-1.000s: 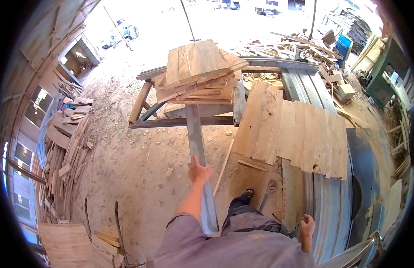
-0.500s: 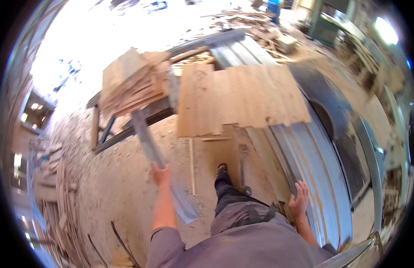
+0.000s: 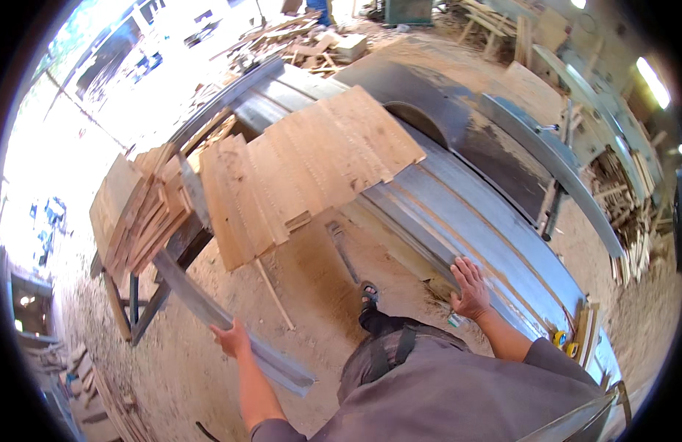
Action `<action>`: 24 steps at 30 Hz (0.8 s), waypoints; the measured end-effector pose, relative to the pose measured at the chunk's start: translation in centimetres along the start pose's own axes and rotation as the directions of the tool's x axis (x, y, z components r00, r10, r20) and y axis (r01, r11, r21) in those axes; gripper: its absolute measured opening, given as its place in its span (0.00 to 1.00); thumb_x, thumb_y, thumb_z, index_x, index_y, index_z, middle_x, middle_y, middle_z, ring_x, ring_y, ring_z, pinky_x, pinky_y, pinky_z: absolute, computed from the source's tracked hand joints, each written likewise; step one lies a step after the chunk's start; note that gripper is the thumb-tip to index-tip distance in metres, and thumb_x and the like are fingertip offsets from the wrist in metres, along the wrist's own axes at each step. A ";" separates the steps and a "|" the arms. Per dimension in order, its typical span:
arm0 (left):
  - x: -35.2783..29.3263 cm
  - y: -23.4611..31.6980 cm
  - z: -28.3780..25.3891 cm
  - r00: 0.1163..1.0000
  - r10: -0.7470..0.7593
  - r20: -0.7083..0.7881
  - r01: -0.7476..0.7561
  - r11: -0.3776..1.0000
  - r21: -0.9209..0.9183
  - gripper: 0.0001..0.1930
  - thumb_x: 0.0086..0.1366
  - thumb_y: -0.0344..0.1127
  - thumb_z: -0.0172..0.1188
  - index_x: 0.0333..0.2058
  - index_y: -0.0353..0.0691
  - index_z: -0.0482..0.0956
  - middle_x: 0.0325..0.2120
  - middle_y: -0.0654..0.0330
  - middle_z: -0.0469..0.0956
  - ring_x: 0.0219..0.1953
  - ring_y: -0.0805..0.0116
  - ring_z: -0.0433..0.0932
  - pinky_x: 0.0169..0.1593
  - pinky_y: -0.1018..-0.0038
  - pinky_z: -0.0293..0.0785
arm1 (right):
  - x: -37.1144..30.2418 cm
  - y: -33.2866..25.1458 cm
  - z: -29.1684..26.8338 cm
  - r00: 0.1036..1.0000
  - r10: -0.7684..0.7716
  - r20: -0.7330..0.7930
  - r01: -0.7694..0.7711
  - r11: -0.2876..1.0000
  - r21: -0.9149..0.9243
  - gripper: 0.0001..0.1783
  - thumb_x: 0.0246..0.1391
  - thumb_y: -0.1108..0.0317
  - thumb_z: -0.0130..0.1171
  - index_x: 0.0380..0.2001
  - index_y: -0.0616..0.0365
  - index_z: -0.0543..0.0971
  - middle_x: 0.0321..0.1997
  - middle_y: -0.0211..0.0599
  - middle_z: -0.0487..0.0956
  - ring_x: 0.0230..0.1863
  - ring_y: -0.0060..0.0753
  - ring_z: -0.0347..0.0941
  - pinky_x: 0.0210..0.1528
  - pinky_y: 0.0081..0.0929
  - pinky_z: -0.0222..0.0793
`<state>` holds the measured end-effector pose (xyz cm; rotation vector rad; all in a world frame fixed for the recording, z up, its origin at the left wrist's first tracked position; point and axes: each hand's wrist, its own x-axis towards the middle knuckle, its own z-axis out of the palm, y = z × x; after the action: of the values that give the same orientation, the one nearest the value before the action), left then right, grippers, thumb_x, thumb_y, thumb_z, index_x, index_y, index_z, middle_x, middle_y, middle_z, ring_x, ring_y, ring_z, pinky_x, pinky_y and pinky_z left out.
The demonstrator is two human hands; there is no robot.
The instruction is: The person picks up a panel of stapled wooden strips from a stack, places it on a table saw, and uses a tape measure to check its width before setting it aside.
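My left hand [image 3: 232, 339] lies across a long grey rail [image 3: 190, 295], its fingers reaching over the far side and the thumb apart. My right hand [image 3: 471, 289], fingers spread, rests flat near the left edge of a ribbed metal machine bed [image 3: 437, 199]. Ahead, a wide panel of light wooden boards [image 3: 304, 162] laid side by side spans from the bed toward the left; its near edge is stepped. Beyond the rail's far end, a stack of wooden boards [image 3: 153, 210] sits on a stand.
A curved dark plate [image 3: 422, 96] and a long grey metal beam [image 3: 554, 169] stand right of the bed. Yellow tape measures [image 3: 566, 343] lie at its near right end. Scrap wood [image 3: 304, 44] is heaped at the back. A thin stick [image 3: 275, 295] lies on the dusty floor.
The view has turned right, so the panel and board stack appear farther left. My right hand has come down flat on the bed; my left stays at the rail.
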<state>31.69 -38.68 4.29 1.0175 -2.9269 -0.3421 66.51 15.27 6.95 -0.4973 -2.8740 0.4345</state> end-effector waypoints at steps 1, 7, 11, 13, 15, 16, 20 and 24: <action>-0.5 0.2 -0.1 1.000 0.002 0.002 -0.002 1.000 -0.014 0.50 0.58 0.56 0.64 0.74 0.49 0.51 0.59 0.38 0.69 0.56 0.40 0.76 0.57 0.49 0.74 | -0.4 0.1 -0.2 1.000 0.001 -0.013 -0.001 1.000 0.000 0.46 0.38 0.70 0.66 0.66 0.57 0.67 0.74 0.46 0.62 0.77 0.52 0.53 0.77 0.51 0.49; 1.4 -2.5 2.0 0.994 0.001 -0.112 -0.006 0.999 -0.045 0.51 0.58 0.54 0.65 0.74 0.48 0.48 0.60 0.38 0.69 0.57 0.40 0.76 0.57 0.48 0.73 | -0.9 -0.4 0.6 0.999 -0.016 -0.039 0.017 1.000 0.026 0.47 0.38 0.65 0.70 0.66 0.59 0.67 0.75 0.48 0.62 0.77 0.52 0.53 0.77 0.49 0.49; -1.4 -2.3 -0.1 0.999 -0.024 -0.033 0.022 0.997 -0.080 0.52 0.58 0.54 0.65 0.75 0.46 0.47 0.60 0.38 0.70 0.56 0.39 0.76 0.58 0.48 0.73 | 2.9 -6.7 6.3 0.987 0.135 -0.086 -0.068 0.840 0.539 0.45 0.47 0.57 0.72 0.66 0.60 0.67 0.73 0.51 0.66 0.75 0.50 0.58 0.74 0.41 0.55; -3.6 -1.6 -2.4 0.999 -0.044 -0.011 0.044 0.998 -0.046 0.52 0.57 0.54 0.65 0.75 0.46 0.46 0.59 0.38 0.71 0.55 0.39 0.76 0.57 0.48 0.73 | 10.5 -15.5 10.1 0.896 0.085 0.437 -0.445 0.204 0.872 0.43 0.53 0.46 0.70 0.65 0.56 0.68 0.66 0.48 0.70 0.69 0.48 0.63 0.67 0.41 0.60; -3.7 -0.8 -2.9 0.998 -0.045 -0.043 0.041 0.996 -0.080 0.53 0.57 0.53 0.65 0.75 0.46 0.45 0.58 0.38 0.72 0.54 0.39 0.77 0.57 0.48 0.74 | 18.5 -22.2 15.3 0.782 0.013 0.623 -0.501 -0.584 0.639 0.38 0.55 0.42 0.67 0.61 0.52 0.70 0.57 0.39 0.71 0.59 0.46 0.62 0.63 0.49 0.56; -3.6 -1.8 -2.2 0.997 -0.040 -0.064 0.034 0.995 -0.088 0.53 0.57 0.53 0.65 0.75 0.47 0.45 0.57 0.38 0.72 0.54 0.39 0.77 0.56 0.48 0.74 | 21.5 -24.2 16.3 0.811 0.026 0.585 -0.450 -0.612 0.651 0.36 0.56 0.45 0.67 0.61 0.52 0.71 0.58 0.37 0.72 0.59 0.41 0.65 0.62 0.42 0.58; -6.6 -2.7 -3.9 0.999 -0.017 -0.052 0.013 0.997 -0.072 0.52 0.57 0.53 0.65 0.75 0.48 0.45 0.54 0.37 0.73 0.52 0.39 0.78 0.54 0.49 0.75 | 29.7 -27.2 18.3 0.775 0.228 0.589 -0.312 -0.672 0.671 0.22 0.57 0.60 0.68 0.52 0.55 0.79 0.47 0.33 0.83 0.48 0.31 0.78 0.51 0.25 0.71; -7.0 -4.0 -4.2 0.996 -0.010 -0.084 0.004 0.997 -0.072 0.52 0.58 0.52 0.64 0.75 0.48 0.45 0.53 0.35 0.73 0.50 0.39 0.79 0.54 0.50 0.75 | 31.5 -27.1 19.5 0.849 0.199 0.489 -0.349 -0.483 0.803 0.08 0.53 0.72 0.67 0.37 0.62 0.84 0.36 0.37 0.84 0.39 0.34 0.80 0.45 0.29 0.74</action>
<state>40.07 -38.27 7.90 1.0072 -2.8151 -0.3920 24.69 -2.92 1.54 -0.7748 -0.9755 2.6608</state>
